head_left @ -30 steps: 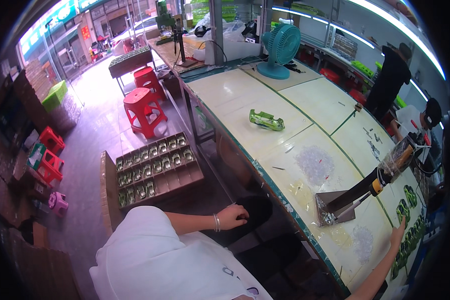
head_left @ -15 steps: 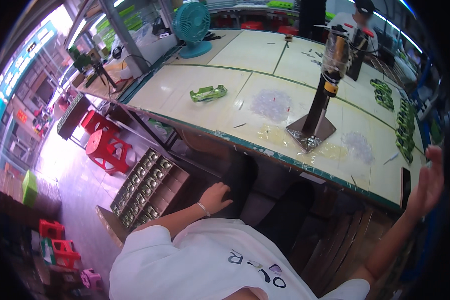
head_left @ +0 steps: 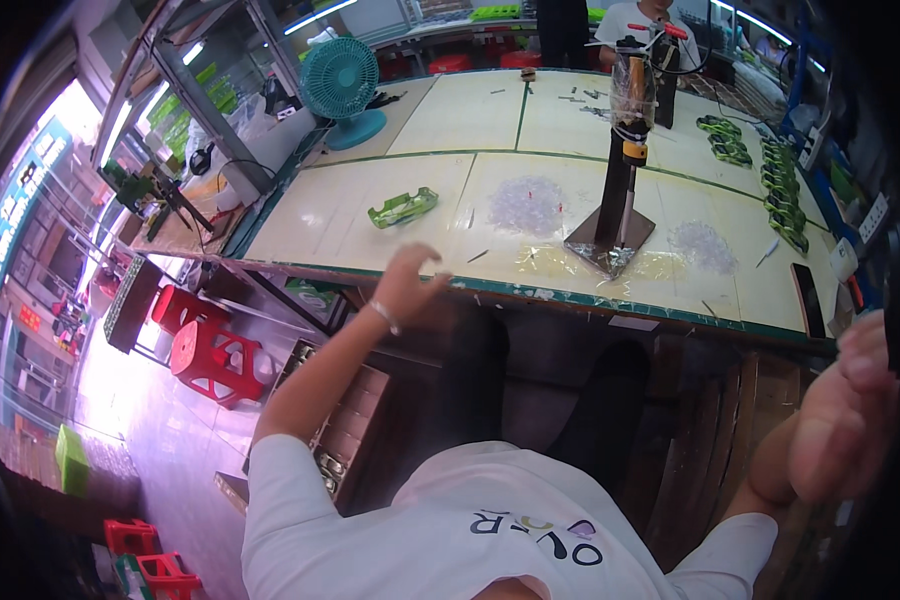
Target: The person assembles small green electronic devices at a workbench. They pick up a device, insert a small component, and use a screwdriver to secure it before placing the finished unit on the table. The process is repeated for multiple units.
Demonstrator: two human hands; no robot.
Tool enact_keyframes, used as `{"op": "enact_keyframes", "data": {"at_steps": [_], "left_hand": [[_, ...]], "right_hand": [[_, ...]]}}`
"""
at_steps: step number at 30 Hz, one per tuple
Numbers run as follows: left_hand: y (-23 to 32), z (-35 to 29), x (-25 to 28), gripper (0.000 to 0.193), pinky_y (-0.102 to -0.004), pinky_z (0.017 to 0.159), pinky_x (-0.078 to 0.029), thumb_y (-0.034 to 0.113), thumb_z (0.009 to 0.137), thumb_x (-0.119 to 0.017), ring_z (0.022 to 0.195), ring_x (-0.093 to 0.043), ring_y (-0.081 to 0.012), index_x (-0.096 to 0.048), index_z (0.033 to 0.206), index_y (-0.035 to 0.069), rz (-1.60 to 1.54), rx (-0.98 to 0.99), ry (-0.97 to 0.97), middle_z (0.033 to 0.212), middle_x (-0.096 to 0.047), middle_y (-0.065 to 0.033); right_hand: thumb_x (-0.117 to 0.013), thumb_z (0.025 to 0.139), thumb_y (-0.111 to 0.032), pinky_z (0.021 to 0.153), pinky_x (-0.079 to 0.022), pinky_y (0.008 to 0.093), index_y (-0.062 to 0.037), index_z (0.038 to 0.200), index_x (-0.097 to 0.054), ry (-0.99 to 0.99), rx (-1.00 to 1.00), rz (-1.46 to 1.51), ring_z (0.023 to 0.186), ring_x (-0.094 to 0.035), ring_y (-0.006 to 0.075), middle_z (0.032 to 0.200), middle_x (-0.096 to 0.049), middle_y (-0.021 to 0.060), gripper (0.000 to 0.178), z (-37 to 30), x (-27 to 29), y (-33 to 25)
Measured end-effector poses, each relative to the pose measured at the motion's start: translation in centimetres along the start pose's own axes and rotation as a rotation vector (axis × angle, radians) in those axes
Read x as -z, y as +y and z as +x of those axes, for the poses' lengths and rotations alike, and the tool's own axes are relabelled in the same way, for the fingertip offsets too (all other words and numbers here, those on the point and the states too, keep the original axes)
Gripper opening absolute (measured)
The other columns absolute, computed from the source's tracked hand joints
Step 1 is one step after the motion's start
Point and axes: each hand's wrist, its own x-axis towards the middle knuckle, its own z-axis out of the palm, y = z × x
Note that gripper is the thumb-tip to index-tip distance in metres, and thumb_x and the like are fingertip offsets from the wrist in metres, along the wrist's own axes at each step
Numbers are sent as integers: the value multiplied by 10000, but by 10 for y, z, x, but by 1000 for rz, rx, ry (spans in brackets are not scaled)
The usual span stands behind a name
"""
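Note:
My left hand (head_left: 410, 287) is raised at the near edge of the worktable (head_left: 300, 225), open and empty, its fingers loosely curved. Just beyond it a glossy green plastic shell (head_left: 403, 208) lies on the table. Close to the camera at the far right, my right hand (head_left: 838, 425) is lifted with fingers loosely bent and apart. Nothing shows in it, though the dark rim cuts off part. A black phone (head_left: 808, 300) rests near it. Mid-table, a power screwdriver (head_left: 634, 150) hangs on a dark metal stand (head_left: 610, 225), between two heaps of small clear pieces (head_left: 525, 205) (head_left: 703, 247).
Rows of green shells (head_left: 782, 195) line the table's right side. A teal fan (head_left: 342, 92) stands at the far left corner. Beneath my left arm is a compartment box (head_left: 355, 415) with metal parts. Red stools (head_left: 213, 360) stand left. Another person (head_left: 650, 25) is across the table.
My left hand has risen from beside my lap to the table's edge, above the box. My right hand has come lower and nearer the camera. The view has shifted.

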Motion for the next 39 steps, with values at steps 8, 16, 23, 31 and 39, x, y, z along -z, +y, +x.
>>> {"op": "enact_keyframes", "data": {"at_steps": [8, 16, 23, 31, 39], "left_hand": [[-116, 63, 4, 599, -404, 790, -381, 320, 666, -639, 956, -479, -318, -406, 1124, 12, 523, 370, -14, 1028, -489, -170], [25, -13, -9, 607, -341, 879, -350, 236, 705, -645, 1024, -452, -335, -363, 1164, -44, -367, 226, -245, 1079, -455, -221], [75, -10, -17, 416, -324, 826, -396, 214, 770, -586, 950, -519, -269, -456, 1093, -13, -743, 59, -727, 1028, -523, -182], [-31, 80, -79, 153, -379, 708, -405, -2, 692, -468, 773, -493, -315, -545, 824, -15, 107, -264, -44, 797, -516, -161], [-26, 100, -86, 50, -369, 637, -420, 35, 717, -503, 691, -504, -295, -530, 693, 0, 395, -289, -167, 699, -502, -144]], "right_hand": [[-644, 619, -44, 516, -419, 285, -30, 790, -578, -312, -397, 157, 568, -526, 200, 671, -553, 80, 184, -58, -110, 6], [-626, 731, -129, 709, -434, 273, -29, 1051, -470, -103, -1379, 805, 841, -540, 169, 990, -547, 109, 369, -153, -225, 4], [-596, 739, -150, 832, -410, 336, -25, 1093, -397, 508, -1479, 1187, 956, -519, 220, 1051, -518, 136, 425, -185, -243, -1], [-556, 729, -168, 777, -450, 361, -23, 1016, -435, 723, -1600, 1019, 880, -564, 266, 935, -555, 171, 343, -204, -189, -13], [-547, 735, -100, 771, -442, 333, -12, 1034, -401, 693, -1654, 1039, 877, -563, 234, 933, -558, 153, 343, -223, -178, -20]]}}
